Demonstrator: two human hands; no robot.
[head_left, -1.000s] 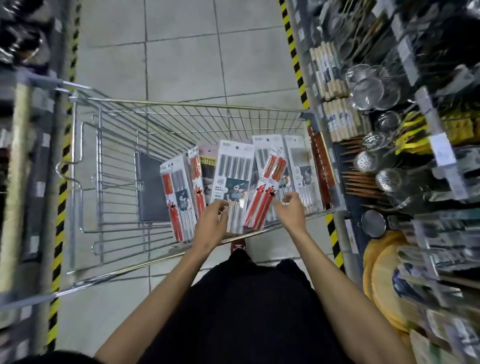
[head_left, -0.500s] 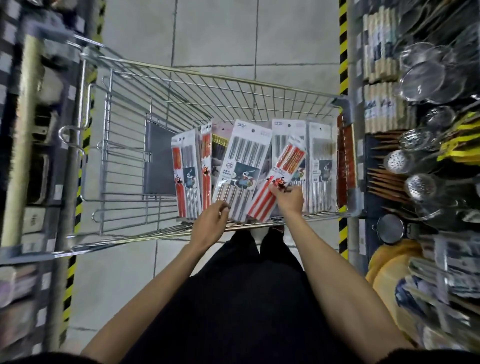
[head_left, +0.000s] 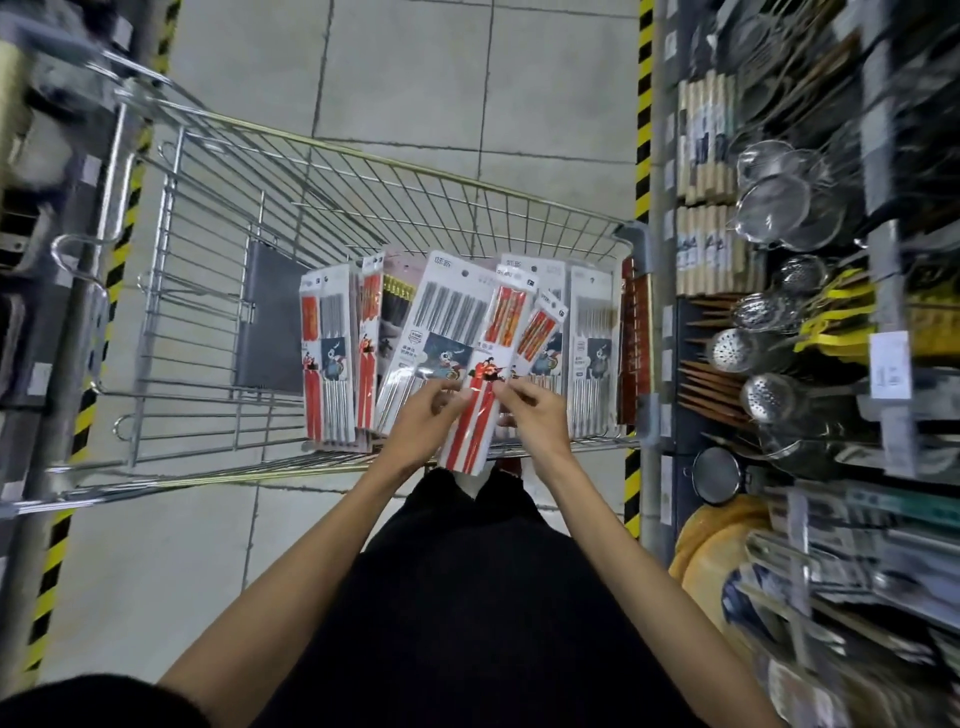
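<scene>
A wire shopping cart stands in front of me in a shop aisle. Several flat packs of chopsticks stand upright against its near wall. A red chopstick pack is lifted above the others, its lower end over the cart's near rim. My left hand pinches its left edge and my right hand pinches its right edge. Behind it leans a larger pack of steel chopsticks, and another red pack stands just to the right.
Shelving on the right holds metal strainers, slotted ladles, wooden chopstick bundles and round bamboo mats. Yellow-black hazard tape lines the floor on both sides. More shelving stands on the left, blurred.
The red pack has been lifted out of the row and drawn toward me. My left hand has left the steel pack and now pinches the red pack together with my right.
</scene>
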